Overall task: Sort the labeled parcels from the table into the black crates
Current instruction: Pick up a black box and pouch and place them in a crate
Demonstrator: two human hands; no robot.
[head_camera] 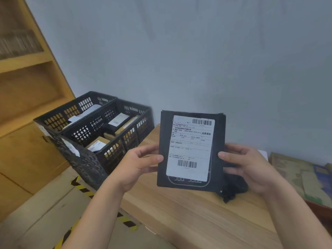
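grip: left hand (142, 164) and right hand (246, 166) are each pinching a side edge of the flat black parcel (190, 186), thumbs in front, fingers behind | parcel: one, being held upright above the wooden table (179, 216), white barcode label (191, 146) facing the camera | crates: two black crates (79, 110) (125, 141) are sitting side by side left of the table, both holding labelled parcels

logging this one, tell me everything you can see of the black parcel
The black parcel is flat, rectangular, with a white outline drawing near its bottom. A white shipping label with two barcodes covers most of its front. It is held upright above the wooden table, label facing the camera, left hand gripping its left edge, right hand its right edge.
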